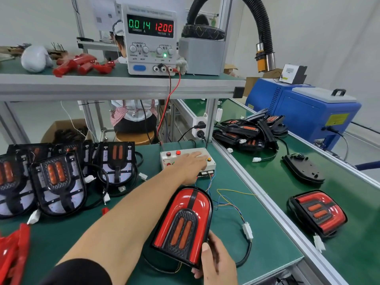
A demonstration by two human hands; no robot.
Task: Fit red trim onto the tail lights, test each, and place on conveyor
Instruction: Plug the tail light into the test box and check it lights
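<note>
Tail light with its red trim fitted lies on the green table, near the front edge, tilted up under the right hand, whose fingers curl round its lower right corner. The left hand reaches across to the white test box behind it, fingers straight and close together, resting flat on the box top. At the table's left stand at least four untrimmed lights, leaning in overlapping rows. On the conveyor to the right lie two single lights, one face up and one face down, with a pile farther back whose count I cannot tell. On the shelf the power supply reads 0.014 and 12.00. Loose red trims lie beside it.
</note>
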